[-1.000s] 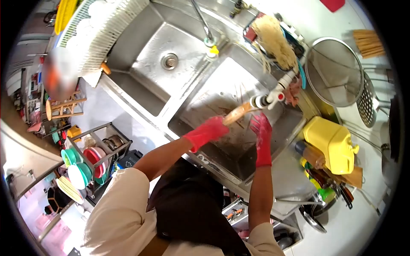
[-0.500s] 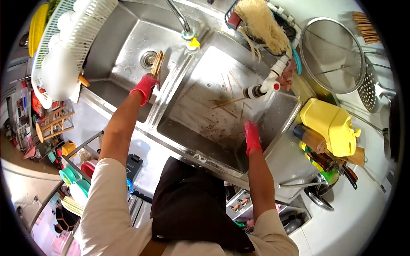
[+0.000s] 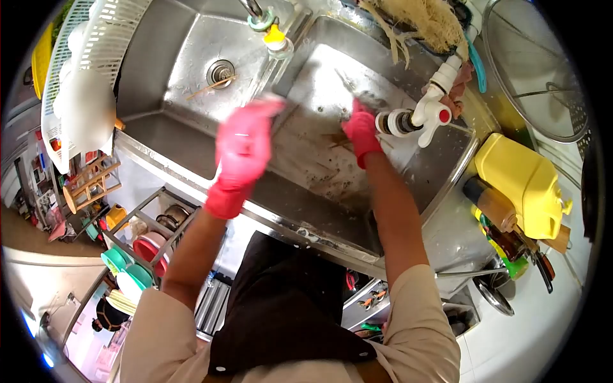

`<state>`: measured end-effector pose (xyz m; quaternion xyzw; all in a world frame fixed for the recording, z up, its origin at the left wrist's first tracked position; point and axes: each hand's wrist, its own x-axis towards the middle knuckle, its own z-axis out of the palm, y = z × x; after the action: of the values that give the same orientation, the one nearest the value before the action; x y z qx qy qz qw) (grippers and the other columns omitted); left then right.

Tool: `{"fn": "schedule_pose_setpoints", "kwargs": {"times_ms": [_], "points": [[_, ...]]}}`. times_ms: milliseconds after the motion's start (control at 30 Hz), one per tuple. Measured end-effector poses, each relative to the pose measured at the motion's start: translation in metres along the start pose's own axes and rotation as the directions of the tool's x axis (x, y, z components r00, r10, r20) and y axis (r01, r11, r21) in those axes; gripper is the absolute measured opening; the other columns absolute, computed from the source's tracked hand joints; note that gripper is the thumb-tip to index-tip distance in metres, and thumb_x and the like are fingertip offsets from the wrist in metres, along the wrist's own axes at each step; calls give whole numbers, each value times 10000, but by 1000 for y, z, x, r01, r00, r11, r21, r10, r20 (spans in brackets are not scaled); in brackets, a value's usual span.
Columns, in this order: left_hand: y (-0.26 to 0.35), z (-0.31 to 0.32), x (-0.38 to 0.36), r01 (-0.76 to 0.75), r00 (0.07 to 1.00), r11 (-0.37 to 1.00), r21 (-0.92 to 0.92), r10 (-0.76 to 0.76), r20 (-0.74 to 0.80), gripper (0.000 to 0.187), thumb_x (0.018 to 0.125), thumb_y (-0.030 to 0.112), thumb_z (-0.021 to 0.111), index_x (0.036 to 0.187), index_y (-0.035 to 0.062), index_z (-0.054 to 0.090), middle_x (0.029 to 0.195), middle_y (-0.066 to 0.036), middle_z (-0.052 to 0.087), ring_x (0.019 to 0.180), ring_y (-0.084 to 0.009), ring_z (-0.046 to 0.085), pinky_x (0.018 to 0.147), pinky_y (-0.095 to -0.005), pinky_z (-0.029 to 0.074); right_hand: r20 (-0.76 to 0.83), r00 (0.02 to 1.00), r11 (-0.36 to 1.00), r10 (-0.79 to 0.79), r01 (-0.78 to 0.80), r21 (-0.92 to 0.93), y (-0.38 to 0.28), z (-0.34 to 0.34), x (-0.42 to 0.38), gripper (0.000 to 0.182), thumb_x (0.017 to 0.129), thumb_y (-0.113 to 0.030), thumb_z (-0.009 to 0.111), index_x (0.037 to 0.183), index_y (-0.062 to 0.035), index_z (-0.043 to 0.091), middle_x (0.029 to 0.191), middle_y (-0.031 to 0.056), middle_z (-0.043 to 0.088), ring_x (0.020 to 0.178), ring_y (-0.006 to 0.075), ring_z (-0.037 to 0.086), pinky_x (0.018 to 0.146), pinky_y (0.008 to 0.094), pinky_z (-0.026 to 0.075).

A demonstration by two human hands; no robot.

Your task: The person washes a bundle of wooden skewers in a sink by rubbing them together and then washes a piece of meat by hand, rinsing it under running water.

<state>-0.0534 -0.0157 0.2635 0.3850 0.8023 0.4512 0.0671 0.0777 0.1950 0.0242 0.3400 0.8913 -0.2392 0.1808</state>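
Note:
My left hand [image 3: 242,150], in a pink glove, is raised over the divider between two steel basins; motion smears its fingers, and I cannot make out anything in it. My right hand [image 3: 363,131], also in a pink glove, is low in the right basin [image 3: 408,185], beside the white tap with the red button [image 3: 431,115]. Its fingers look closed, with a thin stick-like thing at their tips, blurred. Several thin brown sticks [image 3: 338,140] lie in dirty water below it. One stick [image 3: 214,86] lies across the drain of the left basin [image 3: 153,64].
A white basket [image 3: 118,32] stands at the left edge. At the right are a yellow jug [image 3: 520,185], bottles [image 3: 491,204] and a large strainer [image 3: 530,76]. Fibrous scrubbing material [image 3: 421,22] lies behind the right basin. A metal faucet [image 3: 251,7] is at the top.
The stick bundle no longer shows in my left hand, which has risen toward the camera and right. My right hand has moved up and left in the basin. The view has shifted.

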Motion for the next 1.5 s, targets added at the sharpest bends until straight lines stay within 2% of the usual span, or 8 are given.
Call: {"fn": "schedule_pose_setpoints", "kwargs": {"times_ms": [600,867,1033,1100,1167,1300,1367,1500], "points": [[-155,154,-107,-169,577,780,602,-417,702,653,776,581,549,1275,158,546,1324,-124,509,1259,-290,434,1084,-469,263,397,856,942,-332,327,83,39,43,-144,536,688,-389,707,1107,-74,594,1076,183,607,1049,355,554,886,450,435],[-114,146,-104,-23,-79,936,352,-353,932,613,718,507,669,1221,166,588,1183,-130,605,1108,-320,562,944,-502,412,491,811,948,-318,281,150,30,84,-149,573,649,-445,711,1119,-133,614,1000,155,657,918,357,627,798,447,494],[-88,163,-93,40,186,860,508,-506,842,598,716,403,675,1247,150,566,1203,-126,597,1146,-309,544,994,-474,383,481,869,993,-114,97,60,20,48,-146,513,676,-338,731,1122,-111,618,1014,159,659,928,337,636,806,429,498],[-82,176,-94,188,293,845,501,-535,792,602,721,364,673,1263,133,551,1224,-136,585,1174,-310,526,1015,-458,368,9,996,902,-86,75,426,56,67,-133,442,690,-178,720,1107,-69,623,996,164,665,922,299,648,809,388,500],[-85,196,-113,209,866,971,112,-238,441,584,766,329,656,1288,107,520,1266,-154,551,1220,-311,485,1034,-426,350,59,983,659,-173,71,749,75,50,-111,394,706,-81,679,1094,-42,626,962,175,668,898,276,653,800,345,499],[-69,201,-127,396,776,901,-176,-226,588,562,802,316,638,1298,90,504,1291,-184,520,1251,-311,452,1038,-408,350,-42,958,866,285,-238,440,128,-2,-43,553,729,-280,679,1209,-42,546,1203,183,584,1109,343,555,934,422,442],[-55,181,-109,599,358,801,-28,-236,903,505,832,289,608,1284,83,514,1261,-194,536,1214,-319,481,1020,-405,370,-203,903,907,379,-320,273,159,41,-8,599,709,-344,701,1198,-34,548,1212,206,568,1106,353,553,921,432,448],[-81,156,-86,364,495,747,557,-662,563,413,839,178,537,1237,69,539,1186,-200,571,1136,-330,525,983,-412,399,-329,855,908,402,-326,263,91,24,-9,717,642,-490,752,1151,-22,563,1147,256,576,1057,381,568,868,439,473]]}}
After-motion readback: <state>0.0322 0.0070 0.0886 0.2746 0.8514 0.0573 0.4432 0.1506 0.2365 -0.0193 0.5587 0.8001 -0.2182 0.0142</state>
